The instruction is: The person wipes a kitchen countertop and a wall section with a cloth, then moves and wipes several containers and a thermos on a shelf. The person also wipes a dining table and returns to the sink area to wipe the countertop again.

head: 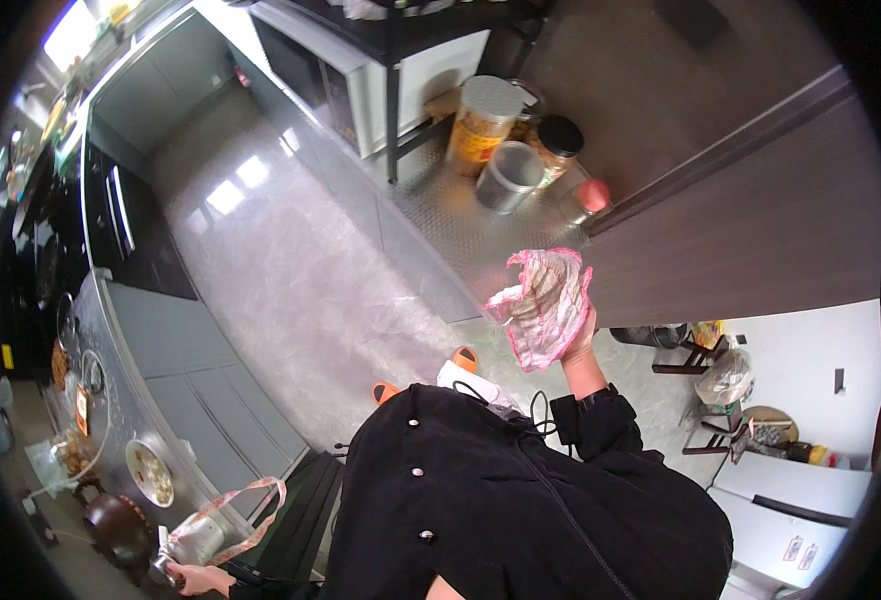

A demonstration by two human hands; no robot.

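Note:
At the lower left, my left hand (pixel 197 579) is closed around the silvery end of a pale metallic container (pixel 199 536), which looks like a bottle and has a red-and-white strap (pixel 272 491) looping off it. It is beside a dark brown round pot (pixel 118 526) on the counter. Right of centre, my right hand (pixel 581 341) holds a crumpled white cloth with pink edging (pixel 549 307), which hides most of the fingers. The cloth is raised in front of a metal shelf (pixel 440 202) that bears several jars.
A clear open container (pixel 510 176), a tall jar with a grey lid (pixel 483 124), a black-lidded jar (pixel 559 142) and a red-lidded jar (pixel 589 199) stand on the shelf. A bowl of food (pixel 149 472) is on the left counter (pixel 122 420). Grey cabinets flank the floor.

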